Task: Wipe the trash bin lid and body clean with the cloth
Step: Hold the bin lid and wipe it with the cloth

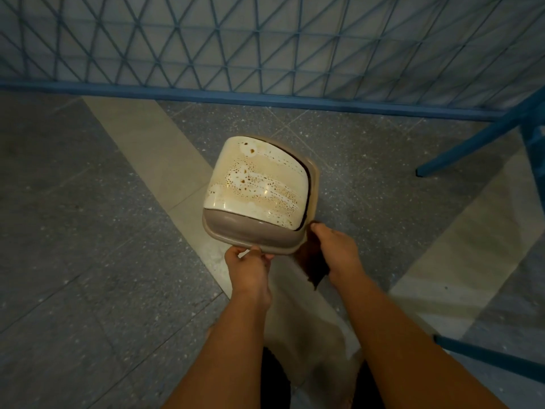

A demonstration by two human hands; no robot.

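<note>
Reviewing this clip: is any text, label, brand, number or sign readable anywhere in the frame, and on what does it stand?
None readable.
Cream swing lid of the grey plastic trash bin: brown stains and streaks only, no lettering.
Dark brown cloth in the right hand: no print.
Left hand grips the bin rim.
Blue metal lattice fence: no sign.

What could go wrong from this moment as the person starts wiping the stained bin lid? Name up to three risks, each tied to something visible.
1. The left hand only pinches the lid's near rim, so wiping pressure may tip the bin or swing the flap.
2. The cloth in the right hand looks dark already, so it may smear the brown spots rather than lift them.
3. The wet-looking streaks could drip onto the floor.
</note>
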